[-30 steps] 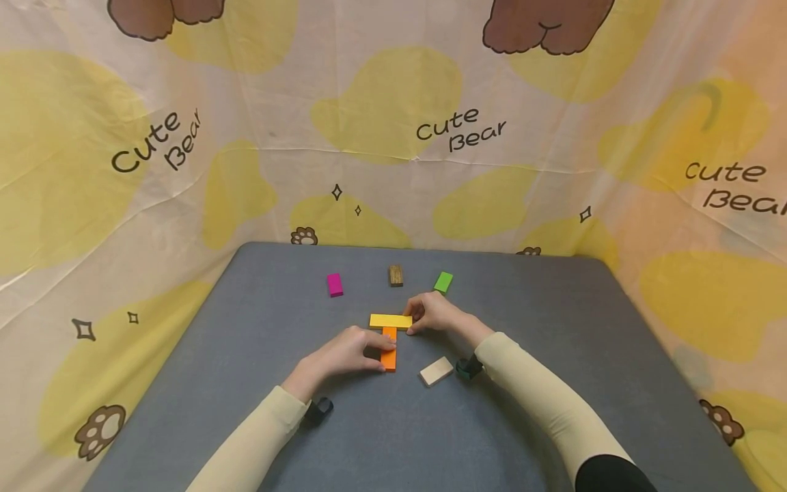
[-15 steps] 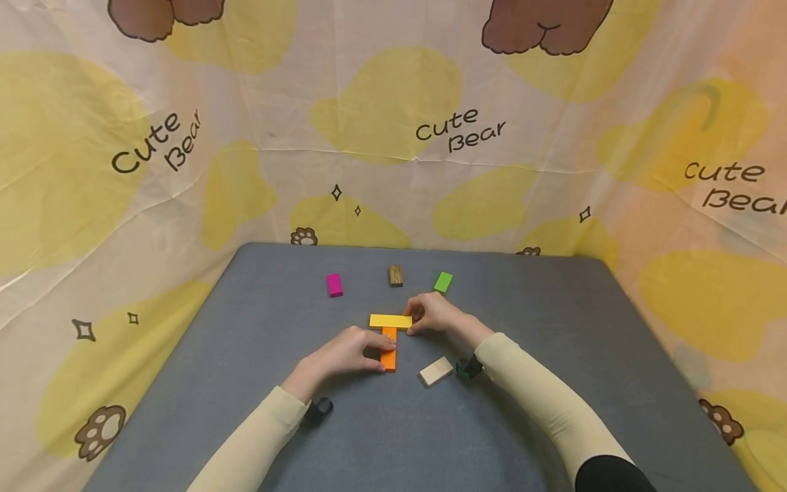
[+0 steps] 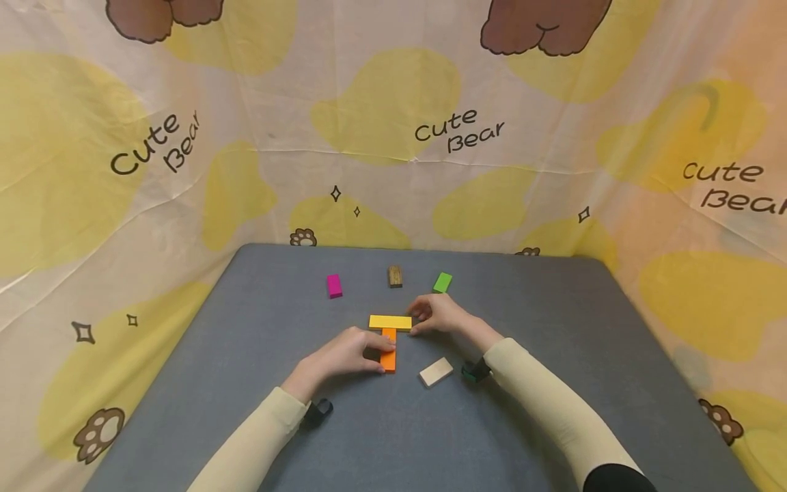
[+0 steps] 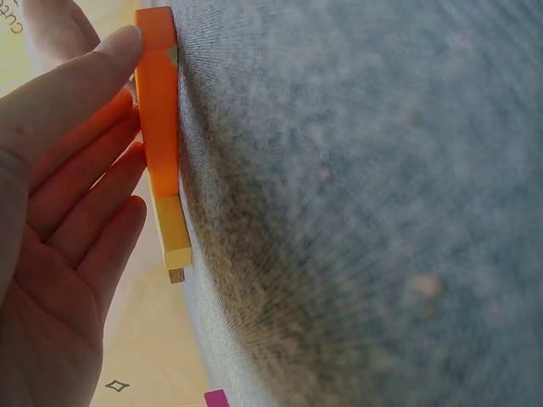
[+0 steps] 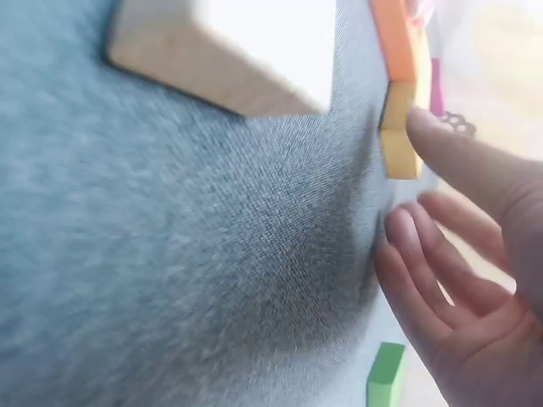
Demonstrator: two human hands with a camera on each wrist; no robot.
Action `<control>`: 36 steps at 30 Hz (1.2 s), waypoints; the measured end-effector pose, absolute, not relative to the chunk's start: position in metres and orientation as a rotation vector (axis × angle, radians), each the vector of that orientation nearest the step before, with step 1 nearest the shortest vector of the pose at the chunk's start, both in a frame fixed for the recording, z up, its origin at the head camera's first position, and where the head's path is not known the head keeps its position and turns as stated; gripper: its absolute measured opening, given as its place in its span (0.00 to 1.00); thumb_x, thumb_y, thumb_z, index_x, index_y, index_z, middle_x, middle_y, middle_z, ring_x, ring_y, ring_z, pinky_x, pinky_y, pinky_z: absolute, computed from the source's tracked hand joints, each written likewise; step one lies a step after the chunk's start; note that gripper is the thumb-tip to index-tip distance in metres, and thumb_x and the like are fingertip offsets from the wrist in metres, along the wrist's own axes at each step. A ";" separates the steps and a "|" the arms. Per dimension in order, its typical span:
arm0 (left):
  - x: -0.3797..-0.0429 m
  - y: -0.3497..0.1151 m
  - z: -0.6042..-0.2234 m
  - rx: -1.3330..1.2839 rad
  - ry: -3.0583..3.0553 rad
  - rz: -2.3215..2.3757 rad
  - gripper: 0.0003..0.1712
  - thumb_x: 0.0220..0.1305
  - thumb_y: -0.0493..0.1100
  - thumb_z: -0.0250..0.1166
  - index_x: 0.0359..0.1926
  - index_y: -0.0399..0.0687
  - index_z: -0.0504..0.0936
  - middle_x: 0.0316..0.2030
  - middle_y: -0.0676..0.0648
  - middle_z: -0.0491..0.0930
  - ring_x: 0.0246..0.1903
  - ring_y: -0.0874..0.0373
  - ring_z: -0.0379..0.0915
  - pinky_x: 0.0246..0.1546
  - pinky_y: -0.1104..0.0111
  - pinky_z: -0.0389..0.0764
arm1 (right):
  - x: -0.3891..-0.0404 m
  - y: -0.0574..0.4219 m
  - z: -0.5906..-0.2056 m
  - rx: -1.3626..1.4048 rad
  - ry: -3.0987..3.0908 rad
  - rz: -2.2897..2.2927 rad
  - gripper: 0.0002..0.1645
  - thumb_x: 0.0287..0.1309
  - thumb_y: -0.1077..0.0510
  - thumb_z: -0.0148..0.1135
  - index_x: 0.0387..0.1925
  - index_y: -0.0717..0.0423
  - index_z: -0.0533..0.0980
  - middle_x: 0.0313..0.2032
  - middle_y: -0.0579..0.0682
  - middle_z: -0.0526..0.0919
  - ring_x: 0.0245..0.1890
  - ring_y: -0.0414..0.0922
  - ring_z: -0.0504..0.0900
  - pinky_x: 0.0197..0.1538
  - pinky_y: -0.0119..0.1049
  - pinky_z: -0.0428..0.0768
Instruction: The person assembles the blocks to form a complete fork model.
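Two flat wooden blocks form a T in the head view: a yellow block (image 3: 387, 321) lies crosswise, and an orange block (image 3: 389, 362) runs from its middle toward the person. The left hand (image 3: 346, 352) pinches the orange block between thumb and fingers; in the left wrist view the thumb lies at the near end of that orange block (image 4: 158, 119). Just past the yellow block's right end is the right hand (image 3: 445, 316). Its thumb and fingers stand apart with nothing between them, and the right wrist view shows the fingertips just off the yellow block (image 5: 400, 154).
A plain wood block (image 3: 436, 372) lies right of the orange one, near the right wrist. Farther back on the grey table (image 3: 522, 294) are a magenta block (image 3: 335, 285), a brown block (image 3: 395, 276) and a green block (image 3: 443, 282). Patterned cloth (image 3: 381, 109) surrounds the table.
The right hand has let go of the yellow block's end and shifted slightly right. The left hand and the blocks have stayed in place.
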State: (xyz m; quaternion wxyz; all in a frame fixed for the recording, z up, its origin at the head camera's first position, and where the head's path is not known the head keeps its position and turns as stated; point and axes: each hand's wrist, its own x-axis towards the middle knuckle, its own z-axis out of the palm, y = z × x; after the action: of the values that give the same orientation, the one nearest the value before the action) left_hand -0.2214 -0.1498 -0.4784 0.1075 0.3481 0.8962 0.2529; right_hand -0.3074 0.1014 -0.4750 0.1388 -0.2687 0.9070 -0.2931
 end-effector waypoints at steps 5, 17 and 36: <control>-0.221 -0.150 -0.477 0.993 2.616 0.764 0.27 0.56 0.51 0.71 0.59 0.57 0.79 0.55 0.61 0.82 0.58 0.63 0.77 0.63 0.61 0.76 | -0.288 0.113 -0.470 -0.712 2.711 -0.919 0.31 0.45 0.47 0.75 0.51 0.54 0.79 0.45 0.50 0.86 0.41 0.40 0.83 0.48 0.36 0.84; -0.224 -0.147 -0.476 1.038 2.678 0.749 0.22 0.57 0.48 0.71 0.55 0.56 0.83 0.51 0.59 0.84 0.55 0.63 0.79 0.59 0.64 0.79 | -0.229 0.135 -0.463 -0.515 2.781 -1.058 0.31 0.46 0.48 0.75 0.52 0.57 0.78 0.45 0.53 0.86 0.43 0.45 0.84 0.48 0.41 0.85; -0.231 -0.145 -0.478 1.038 2.728 0.741 0.23 0.56 0.49 0.71 0.54 0.55 0.83 0.51 0.57 0.85 0.55 0.62 0.79 0.59 0.62 0.79 | -0.189 0.148 -0.480 -0.436 2.782 -1.054 0.32 0.41 0.44 0.77 0.46 0.58 0.80 0.39 0.49 0.86 0.37 0.40 0.83 0.42 0.34 0.85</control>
State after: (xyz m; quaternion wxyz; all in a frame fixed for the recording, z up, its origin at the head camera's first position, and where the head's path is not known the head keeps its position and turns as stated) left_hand -0.2312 -0.1454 -0.4784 0.0652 0.3441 0.9039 0.2454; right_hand -0.1894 0.1476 -0.4802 0.0674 -0.1447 0.9231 -0.3499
